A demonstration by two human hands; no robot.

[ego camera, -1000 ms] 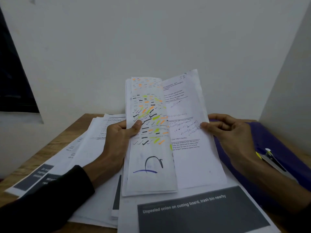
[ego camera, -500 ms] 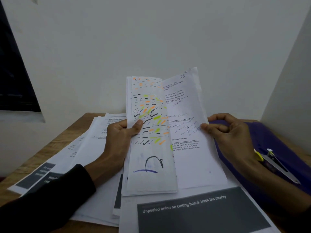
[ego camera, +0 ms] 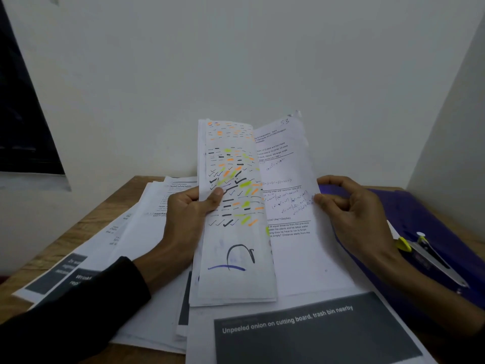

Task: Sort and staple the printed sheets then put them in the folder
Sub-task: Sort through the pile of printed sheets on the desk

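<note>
— Which step is this?

— Sorting, I'd say. Above the tabletop (ego camera: 86,232), the left hand (ego camera: 189,214) grips the printed sheets (ego camera: 233,206), thumb across them; the right hand (ego camera: 349,206) has its fingers (ego camera: 319,198) pinching one page's edge.

— Next?

— Probably checking order, then stapling. The folder (ego camera: 433,222) lies right; I can't make out a stapler.
</note>
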